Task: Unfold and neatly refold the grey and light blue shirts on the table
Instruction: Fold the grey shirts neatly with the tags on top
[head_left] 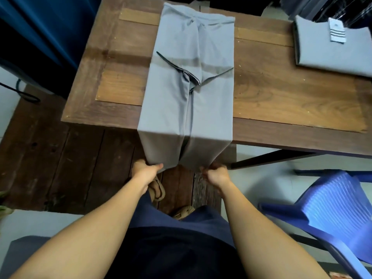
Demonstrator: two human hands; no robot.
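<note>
Shirt [187, 93]: long strip, sides folded in, lying on counter [281, 93], hem overhanging near edge. Left hand [146, 170], right hand [216, 174]: each pinching a hem corner. Advice: lift both corners level, fold evenly toward collar.

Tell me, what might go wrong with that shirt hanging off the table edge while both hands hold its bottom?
1. The half-folded shirt hangs over the near edge of the table. A downward tug from the left hand and right hand might drag it off.
2. The tucked-in sleeves lie loose on top, so lifting the hem up and over could shake them apart and spoil the fold.
</note>
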